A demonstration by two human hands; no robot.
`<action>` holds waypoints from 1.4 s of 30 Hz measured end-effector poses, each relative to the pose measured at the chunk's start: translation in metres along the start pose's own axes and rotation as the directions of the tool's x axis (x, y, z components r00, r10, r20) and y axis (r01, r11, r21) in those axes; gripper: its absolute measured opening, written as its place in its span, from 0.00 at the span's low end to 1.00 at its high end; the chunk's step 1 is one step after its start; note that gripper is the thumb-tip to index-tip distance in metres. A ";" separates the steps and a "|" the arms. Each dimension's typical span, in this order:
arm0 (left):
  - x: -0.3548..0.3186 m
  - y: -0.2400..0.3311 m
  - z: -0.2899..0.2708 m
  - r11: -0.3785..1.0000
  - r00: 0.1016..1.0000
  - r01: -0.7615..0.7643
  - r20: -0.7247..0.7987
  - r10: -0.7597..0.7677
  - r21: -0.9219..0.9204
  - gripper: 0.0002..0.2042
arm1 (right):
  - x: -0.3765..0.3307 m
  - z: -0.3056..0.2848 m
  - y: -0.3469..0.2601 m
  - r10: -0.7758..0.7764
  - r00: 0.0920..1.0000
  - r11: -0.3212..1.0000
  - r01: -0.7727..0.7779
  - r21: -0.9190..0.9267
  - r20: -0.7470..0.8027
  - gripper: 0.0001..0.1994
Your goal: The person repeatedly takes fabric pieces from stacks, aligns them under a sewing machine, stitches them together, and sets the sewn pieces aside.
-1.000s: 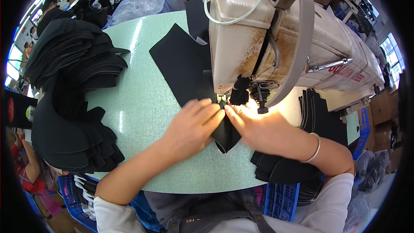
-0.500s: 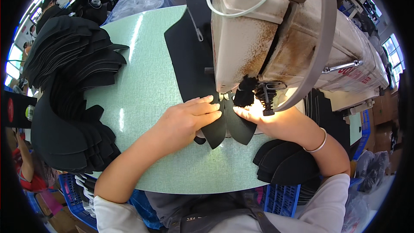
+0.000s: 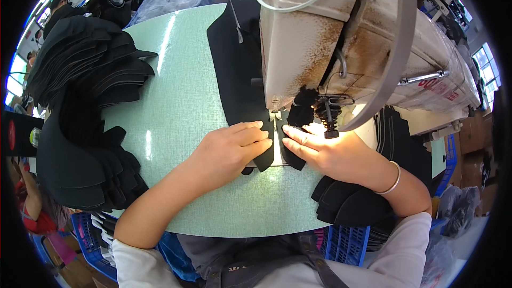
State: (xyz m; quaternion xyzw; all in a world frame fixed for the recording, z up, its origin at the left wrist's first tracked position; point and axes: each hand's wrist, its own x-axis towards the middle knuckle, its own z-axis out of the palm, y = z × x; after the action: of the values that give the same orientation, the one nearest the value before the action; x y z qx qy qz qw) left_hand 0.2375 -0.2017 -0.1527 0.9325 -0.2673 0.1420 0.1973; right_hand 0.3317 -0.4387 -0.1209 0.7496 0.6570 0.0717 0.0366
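— Under the needle of the worn cream sewing machine (image 3: 330, 48), near the middle of the pale green table (image 3: 176, 106), what do you see that could go wrong?

— Both hands lie flat and open, pressing two small black fabric pieces (image 3: 277, 152) against the machine bed. The left hand (image 3: 229, 152) holds down the left piece, the right hand (image 3: 325, 152) the right one, and the fingertips (image 3: 290, 130) sit just beside the presser foot (image 3: 274, 118). I'd judge the needle the main danger: a finger sliding forward with the cloth could be caught.

— Anything else?

— The pieces could drift apart or skew if one palm pushes harder, spoiling the seam. A loose edge might also fold under.

— And the counts?

— One machine, two hands, two pieces being joined. One large black panel (image 3: 234, 69) runs toward the table's far edge. One tall stack of black curved pieces (image 3: 80, 117) fills the left edge; its layers are too many to count. One smaller black pile (image 3: 346, 202) sits at the near right edge, under the right wrist, which wears one thin bracelet (image 3: 394, 178).
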 end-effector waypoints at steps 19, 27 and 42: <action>0.003 -0.011 0.001 0.999 1.000 0.000 -0.028 0.001 0.039 0.14 | 0.002 0.012 0.012 0.061 0.987 0.998 -0.059 0.015 -0.149 0.16; 0.010 -0.009 -0.003 0.995 0.997 0.075 0.004 -0.075 0.067 0.16 | 0.005 0.030 0.024 0.027 0.874 0.999 -0.033 -0.004 -0.485 0.15; 0.004 -0.014 0.002 0.986 0.987 0.113 -0.102 -0.126 -0.120 0.10 | 0.017 0.026 0.025 0.056 0.812 0.982 0.060 0.179 -0.581 0.10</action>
State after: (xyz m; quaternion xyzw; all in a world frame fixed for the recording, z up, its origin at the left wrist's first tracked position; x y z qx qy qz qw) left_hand 0.2487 -0.1933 -0.1570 0.9249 -0.2072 0.1654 0.2726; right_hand 0.3621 -0.4243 -0.1414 0.6909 0.6409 0.2355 -0.2377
